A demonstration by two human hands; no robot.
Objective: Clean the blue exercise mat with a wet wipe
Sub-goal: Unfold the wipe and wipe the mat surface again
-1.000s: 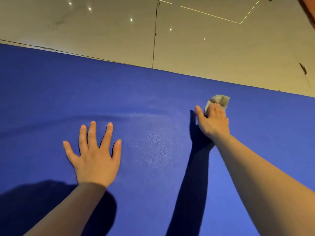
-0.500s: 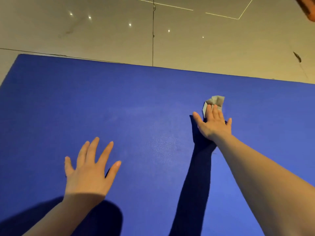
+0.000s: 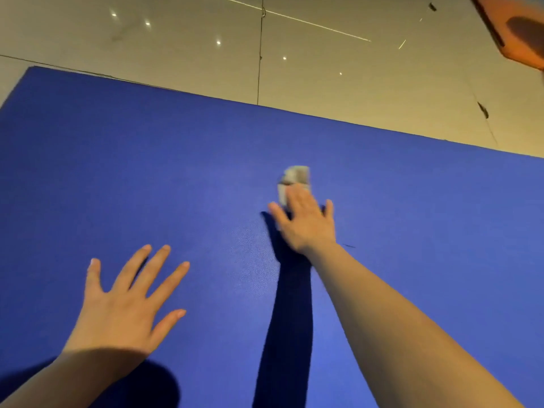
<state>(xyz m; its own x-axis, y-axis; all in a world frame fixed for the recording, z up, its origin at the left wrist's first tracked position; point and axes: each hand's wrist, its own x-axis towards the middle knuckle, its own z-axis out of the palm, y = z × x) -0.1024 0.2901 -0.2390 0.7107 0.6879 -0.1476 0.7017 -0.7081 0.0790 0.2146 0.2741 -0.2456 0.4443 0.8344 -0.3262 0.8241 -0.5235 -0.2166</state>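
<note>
- Glossy beige floor tiles [image 3: 338,92] lie beyond the far edge of the blue exercise mat [image 3: 117,172], which fills most of the view; an orange object [image 3: 521,28] shows past the mat's far right corner
- Right hand [image 3: 303,222] lies flat with fingers straight, pressing the wet wipe [image 3: 294,179] down onto the mat, roughly mid-mat and closer to its far edge; the crumpled wipe pokes out ahead of the fingertips
- Left hand [image 3: 123,307] is spread wide and holds nothing, low over the mat's near left part; whether it touches the mat I cannot tell
- Wiping looks to be mid-course: a faint sheen shows on the mat between the two hands, suggesting that patch is done
- Still left, by my reading, are the mat's far left corner and its right side, which show no such sheen
</note>
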